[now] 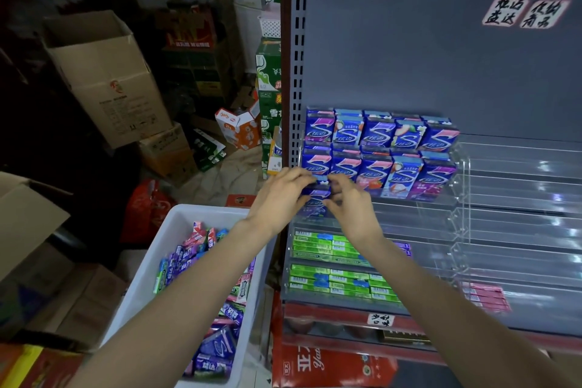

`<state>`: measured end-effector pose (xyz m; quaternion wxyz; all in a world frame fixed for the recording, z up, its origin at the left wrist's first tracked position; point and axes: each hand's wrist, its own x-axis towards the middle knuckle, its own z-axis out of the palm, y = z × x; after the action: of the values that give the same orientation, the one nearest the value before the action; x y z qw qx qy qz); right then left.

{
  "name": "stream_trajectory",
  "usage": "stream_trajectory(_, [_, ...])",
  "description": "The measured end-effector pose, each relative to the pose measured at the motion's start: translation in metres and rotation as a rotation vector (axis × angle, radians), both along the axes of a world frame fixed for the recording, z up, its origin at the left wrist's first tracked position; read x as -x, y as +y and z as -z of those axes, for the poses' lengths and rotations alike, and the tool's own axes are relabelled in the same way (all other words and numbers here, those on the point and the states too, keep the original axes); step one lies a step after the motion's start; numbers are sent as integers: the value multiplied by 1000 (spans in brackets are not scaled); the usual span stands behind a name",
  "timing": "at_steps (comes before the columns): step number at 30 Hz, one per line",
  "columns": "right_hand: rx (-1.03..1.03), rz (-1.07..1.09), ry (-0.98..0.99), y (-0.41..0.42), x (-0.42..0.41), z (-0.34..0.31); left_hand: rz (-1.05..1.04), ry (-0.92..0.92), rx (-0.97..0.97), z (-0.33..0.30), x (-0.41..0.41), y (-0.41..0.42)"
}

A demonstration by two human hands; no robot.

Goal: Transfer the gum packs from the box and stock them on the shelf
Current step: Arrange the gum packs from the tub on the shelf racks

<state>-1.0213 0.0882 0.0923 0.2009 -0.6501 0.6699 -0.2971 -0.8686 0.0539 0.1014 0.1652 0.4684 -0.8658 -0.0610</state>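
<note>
Reaching forward from the bottom edge, two bare forearms were seen, with a white plastic box (148, 264) below the left arm. That box was still well filled with loose gum packs (217, 343), so much restocking was judged to remain. Just right of it, the lowest tiers of a clear acrylic rack (459, 186) were already stocked with flat green packs (330, 277). Higher up, the left hand (277, 198) and the right hand (349, 208) were met at the left end of a mostly bare middle tier. A blue gum pack (316, 198) was pinched between the curled fingers of both hands, apparently being seated in its slot. Beyond the hands, two upper rows of upright blue packs (381, 148) were standing filled against the grey shelf backboard (425, 50).
</note>
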Motion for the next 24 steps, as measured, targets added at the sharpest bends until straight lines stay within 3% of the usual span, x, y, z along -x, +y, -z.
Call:
stream_trajectory(6, [40, -32, -4, 8, 9, -5, -50, 3, 40, -3, 2, 9])
stream_trajectory(13, [131, -138, -29, 29, -8, -16, -252, 236, 26, -8, -23, 47])
stream_trajectory(16, [88, -229, -49, 36, -36, -11, -337, 364, -70, 4, -57, 66])
stream_trajectory(24, [-211, -344, 23, 31, -141, 58, -495, 318, -333, 68, -181, 72])
